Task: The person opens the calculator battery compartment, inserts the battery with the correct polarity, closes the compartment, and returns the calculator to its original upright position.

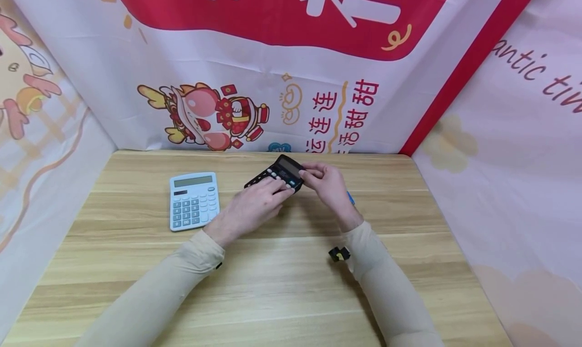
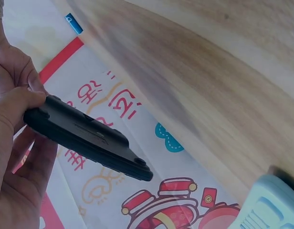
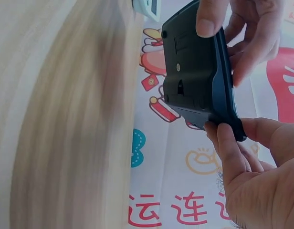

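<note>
Both hands hold a black calculator (image 1: 291, 166) up off the table near its back edge, tilted, its keys and display facing up toward the head camera. My left hand (image 1: 254, 203) grips its near long side. The thumb presses on the underside and the fingers lie over the keys, hiding many of them. At the display end, my right hand (image 1: 328, 188) pinches the corner between thumb and fingers. In the right wrist view, the calculator's underside (image 3: 192, 71) shows a small round spot and a dark slot. A light blue calculator (image 1: 209, 198) lies face up to the left.
A small blue item (image 1: 350, 198) lies on the wooden table (image 1: 282, 286) just beyond the right wrist. Beside the right sleeve is a small black piece with yellow on it (image 1: 338, 254). Printed cloth (image 1: 254, 59) hangs behind the table and along both sides.
</note>
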Demonstrator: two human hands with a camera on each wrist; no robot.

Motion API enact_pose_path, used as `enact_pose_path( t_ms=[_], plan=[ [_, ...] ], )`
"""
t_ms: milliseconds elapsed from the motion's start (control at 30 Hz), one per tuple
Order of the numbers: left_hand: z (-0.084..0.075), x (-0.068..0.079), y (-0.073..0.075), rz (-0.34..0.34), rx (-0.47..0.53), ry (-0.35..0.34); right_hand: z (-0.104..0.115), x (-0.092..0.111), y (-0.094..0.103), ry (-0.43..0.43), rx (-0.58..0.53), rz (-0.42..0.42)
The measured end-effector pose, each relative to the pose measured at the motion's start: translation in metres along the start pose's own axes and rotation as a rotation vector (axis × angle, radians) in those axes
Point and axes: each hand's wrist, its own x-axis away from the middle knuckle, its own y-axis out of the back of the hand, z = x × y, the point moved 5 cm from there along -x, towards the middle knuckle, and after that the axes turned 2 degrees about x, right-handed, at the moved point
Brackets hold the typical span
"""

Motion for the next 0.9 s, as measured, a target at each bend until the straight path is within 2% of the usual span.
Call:
enact_pose_path(
  t_ms=[333, 633, 900],
  plan=[
    [0.005, 0.002, 0.002, 0.053, 0.080, 0.055, -0.001, -0.009, 0.020, -0.013, -0.108, -0.066],
    [0.010, 0.002, 0.002, 0.082, 0.102, 0.084, -0.009, -0.018, 0.044, -0.037, -0.120, -0.147],
    [0.014, 0.005, 0.003, 0.112, 0.114, 0.104, -0.019, -0.023, 0.071, -0.092, -0.136, -0.237]
  ],
)
